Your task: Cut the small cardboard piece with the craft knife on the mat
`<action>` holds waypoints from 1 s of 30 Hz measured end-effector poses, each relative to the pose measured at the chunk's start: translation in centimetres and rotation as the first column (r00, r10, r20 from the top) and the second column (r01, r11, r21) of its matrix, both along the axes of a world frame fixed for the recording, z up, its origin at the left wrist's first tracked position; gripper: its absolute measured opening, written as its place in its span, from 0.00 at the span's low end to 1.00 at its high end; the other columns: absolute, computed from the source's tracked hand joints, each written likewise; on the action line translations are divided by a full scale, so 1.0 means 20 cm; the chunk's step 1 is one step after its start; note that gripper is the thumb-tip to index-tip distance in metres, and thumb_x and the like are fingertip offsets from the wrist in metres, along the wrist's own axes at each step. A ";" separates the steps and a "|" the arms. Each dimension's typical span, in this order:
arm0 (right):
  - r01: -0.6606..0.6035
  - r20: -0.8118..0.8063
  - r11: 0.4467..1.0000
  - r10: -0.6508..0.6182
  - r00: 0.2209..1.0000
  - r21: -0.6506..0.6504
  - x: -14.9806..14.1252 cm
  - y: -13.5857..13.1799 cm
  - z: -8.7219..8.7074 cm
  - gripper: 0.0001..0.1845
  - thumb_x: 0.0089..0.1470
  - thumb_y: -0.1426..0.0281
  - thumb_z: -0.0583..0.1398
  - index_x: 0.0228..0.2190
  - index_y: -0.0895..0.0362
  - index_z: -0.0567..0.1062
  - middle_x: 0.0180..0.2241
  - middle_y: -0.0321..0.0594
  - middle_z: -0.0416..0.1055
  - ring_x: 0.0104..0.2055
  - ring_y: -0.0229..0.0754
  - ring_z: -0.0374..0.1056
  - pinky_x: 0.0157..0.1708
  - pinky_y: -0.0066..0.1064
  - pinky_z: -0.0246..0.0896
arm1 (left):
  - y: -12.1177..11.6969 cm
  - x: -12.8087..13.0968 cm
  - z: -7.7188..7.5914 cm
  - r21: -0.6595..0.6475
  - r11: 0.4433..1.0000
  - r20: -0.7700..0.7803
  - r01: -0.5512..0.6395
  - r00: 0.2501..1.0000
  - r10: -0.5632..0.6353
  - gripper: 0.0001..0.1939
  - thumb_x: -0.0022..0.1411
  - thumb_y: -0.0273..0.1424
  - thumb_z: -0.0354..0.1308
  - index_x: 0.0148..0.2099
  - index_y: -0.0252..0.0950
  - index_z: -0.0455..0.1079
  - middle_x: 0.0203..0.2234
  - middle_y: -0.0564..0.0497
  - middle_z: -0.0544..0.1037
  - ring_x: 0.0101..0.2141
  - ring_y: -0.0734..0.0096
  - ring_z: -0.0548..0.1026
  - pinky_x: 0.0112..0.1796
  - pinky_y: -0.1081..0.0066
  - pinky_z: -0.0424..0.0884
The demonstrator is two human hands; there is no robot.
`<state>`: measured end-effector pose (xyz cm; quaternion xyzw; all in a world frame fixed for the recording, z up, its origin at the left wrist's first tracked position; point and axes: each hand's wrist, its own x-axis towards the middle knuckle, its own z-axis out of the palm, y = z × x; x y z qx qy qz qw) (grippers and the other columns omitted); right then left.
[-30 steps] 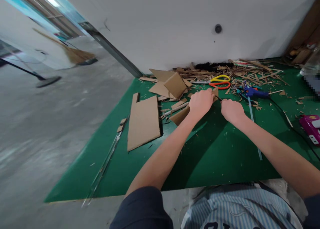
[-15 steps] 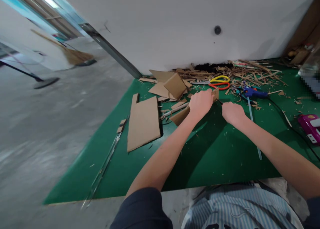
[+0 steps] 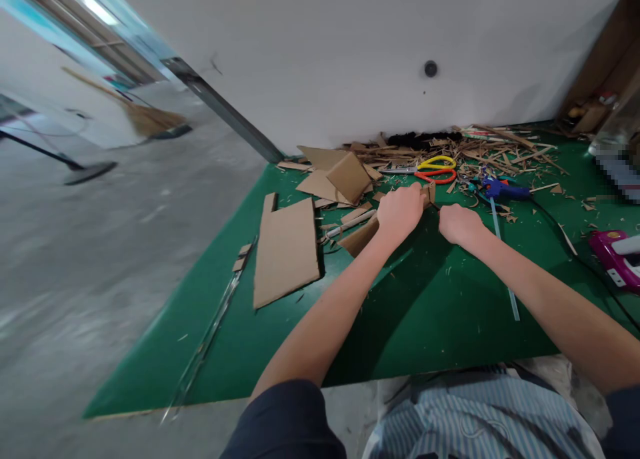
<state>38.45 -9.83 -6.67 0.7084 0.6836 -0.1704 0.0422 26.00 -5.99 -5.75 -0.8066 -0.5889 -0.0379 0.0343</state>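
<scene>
My left hand [image 3: 401, 211] is closed on a folded piece of cardboard [image 3: 361, 237], which shows on both sides of the hand. Close on its right, my right hand [image 3: 459, 224] is a fist around a thin dark tool whose tip points at the cardboard. Most of this tool is hidden in the fist, so its kind cannot be made out. Beyond the hands lie scissors [image 3: 436, 170] with yellow and orange handles. A blue glue gun [image 3: 507, 190] with a clear glue stick [image 3: 504, 259] rests to the right.
A flat cardboard sheet [image 3: 286, 253] and clear thin strips [image 3: 213, 329] lie on the left of the green table [image 3: 200, 299]. Cardboard scraps [image 3: 505, 145] pile along the wall. A magenta device [image 3: 616, 259] sits at the right, near the glue gun's black cord [image 3: 555, 219].
The view has shifted slightly. Both hands keep nearly the same place and hold, with the right fist marginally closer to the cardboard.
</scene>
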 end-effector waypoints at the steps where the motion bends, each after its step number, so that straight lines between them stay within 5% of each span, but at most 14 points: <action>1: 0.000 0.006 1.000 0.000 1.000 -0.003 0.00 -0.01 -0.01 0.20 0.56 0.79 0.53 0.46 0.62 0.78 0.46 0.59 0.77 0.47 0.54 0.76 0.40 0.38 0.70 | 0.00 0.00 0.00 0.004 1.000 -0.004 -0.001 1.000 0.001 0.16 0.69 0.38 0.45 0.50 0.37 0.70 0.39 0.39 0.80 0.42 0.48 0.80 0.40 0.58 0.74; 14: -0.004 0.068 1.000 0.006 0.998 -0.029 0.00 -0.10 0.00 0.21 0.56 0.81 0.51 0.45 0.62 0.79 0.44 0.59 0.77 0.47 0.55 0.76 0.40 0.41 0.70 | 0.01 -0.01 0.00 -0.001 1.000 0.009 -0.024 1.000 0.024 0.17 0.70 0.38 0.44 0.50 0.37 0.70 0.39 0.39 0.80 0.43 0.48 0.80 0.41 0.58 0.73; 24: -0.019 0.111 0.995 0.030 0.993 -0.099 0.10 -0.20 0.08 0.19 0.55 0.80 0.53 0.43 0.61 0.80 0.42 0.57 0.77 0.42 0.58 0.77 0.34 0.41 0.70 | 0.03 -0.02 -0.01 -0.006 1.000 0.046 -0.031 0.998 0.031 0.17 0.69 0.38 0.44 0.48 0.37 0.71 0.38 0.40 0.80 0.41 0.48 0.79 0.40 0.59 0.72; 30: -0.089 0.184 0.996 0.085 0.979 0.017 0.13 -0.24 0.08 0.21 0.63 0.71 0.49 0.40 0.61 0.81 0.39 0.57 0.78 0.42 0.57 0.76 0.35 0.40 0.67 | 0.08 -0.06 0.00 -0.008 1.000 0.147 -0.024 0.989 0.025 0.14 0.67 0.37 0.46 0.41 0.38 0.70 0.36 0.41 0.79 0.38 0.52 0.78 0.36 0.63 0.69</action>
